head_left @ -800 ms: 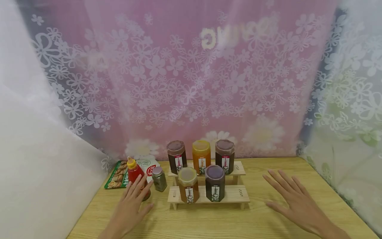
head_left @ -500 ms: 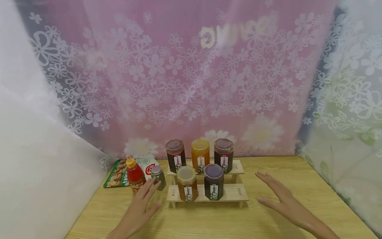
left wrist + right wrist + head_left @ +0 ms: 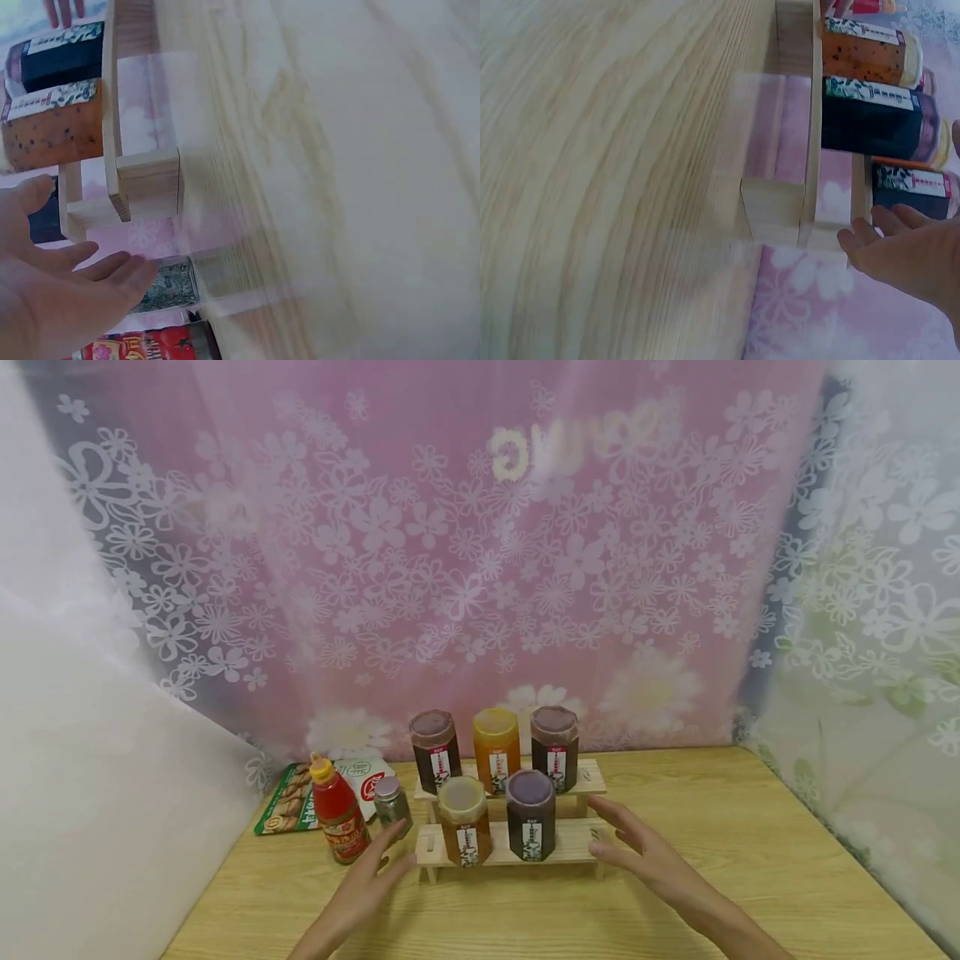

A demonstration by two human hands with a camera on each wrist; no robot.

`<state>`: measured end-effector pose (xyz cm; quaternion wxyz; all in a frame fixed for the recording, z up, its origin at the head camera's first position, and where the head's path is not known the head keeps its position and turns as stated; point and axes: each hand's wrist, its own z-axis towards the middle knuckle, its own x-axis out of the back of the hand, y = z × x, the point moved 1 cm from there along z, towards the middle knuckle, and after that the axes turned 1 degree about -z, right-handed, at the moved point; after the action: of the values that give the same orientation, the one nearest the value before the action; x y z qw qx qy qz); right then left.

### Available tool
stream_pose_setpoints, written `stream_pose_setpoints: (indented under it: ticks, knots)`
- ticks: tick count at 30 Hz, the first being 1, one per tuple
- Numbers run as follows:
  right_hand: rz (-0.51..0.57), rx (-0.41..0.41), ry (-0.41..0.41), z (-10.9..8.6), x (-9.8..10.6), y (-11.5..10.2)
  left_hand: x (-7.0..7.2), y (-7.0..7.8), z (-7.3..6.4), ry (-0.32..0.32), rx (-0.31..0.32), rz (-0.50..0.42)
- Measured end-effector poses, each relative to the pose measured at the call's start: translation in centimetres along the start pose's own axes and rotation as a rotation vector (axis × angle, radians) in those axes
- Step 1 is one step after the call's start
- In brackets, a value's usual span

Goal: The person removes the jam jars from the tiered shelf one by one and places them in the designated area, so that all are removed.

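A two-step wooden rack [image 3: 576,842] stands mid-table. Its lower step bears an amber jar [image 3: 467,827] and a dark purple jar [image 3: 531,822]. On the upper step are two dark jars, left [image 3: 435,764] and right [image 3: 555,760], with a yellow-orange jar [image 3: 497,764] between them. My left hand [image 3: 366,883], fingers loosely spread, is by the rack's left end, beside a small spice jar [image 3: 390,802]. At the right end my right hand [image 3: 648,856] has its fingertips right at the lower step. Both hands hold nothing; the right wrist view shows the right fingers [image 3: 885,236] extended.
Left of the rack stands a red squeeze bottle [image 3: 337,818] with a yellow cap. Behind it lie a green food packet [image 3: 288,802] and a white packet [image 3: 360,768]. A pink flowered curtain [image 3: 420,568] hangs along the table's back edge.
Both hands have moved inward to the rack's two ends, the right one farther, leftward across the table. The jars and rack keep their places; the head view has shifted slightly.
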<state>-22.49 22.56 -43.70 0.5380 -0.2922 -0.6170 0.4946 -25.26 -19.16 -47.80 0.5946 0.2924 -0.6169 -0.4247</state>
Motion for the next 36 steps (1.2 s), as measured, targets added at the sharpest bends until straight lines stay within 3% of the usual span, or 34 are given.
stream_pose_setpoints:
  ticks: [5, 12, 23, 31, 36]
  knots:
    - [0.036, 0.051, 0.067, 1.2, -2.2, 0.1, 0.0, -0.4, 0.6, -0.028, 0.077, -0.185]
    - [0.156, -0.004, 0.127, 2.6, -4.8, 0.0, -1.1, -0.5, 1.4, -0.094, 0.041, -0.288]
    - [0.153, -0.057, 0.233, 4.6, -7.9, -0.3, -1.9, -0.9, 2.2, -0.094, 0.068, -0.218]
    - [0.118, -0.070, 0.335, 5.4, -9.5, -0.4, -2.2, -1.1, 2.8, -0.114, 0.020, -0.195]
    - [0.006, -0.063, 0.396, 5.7, -9.7, -0.5, -2.3, -1.1, 3.1, -0.131, 0.010, -0.192]
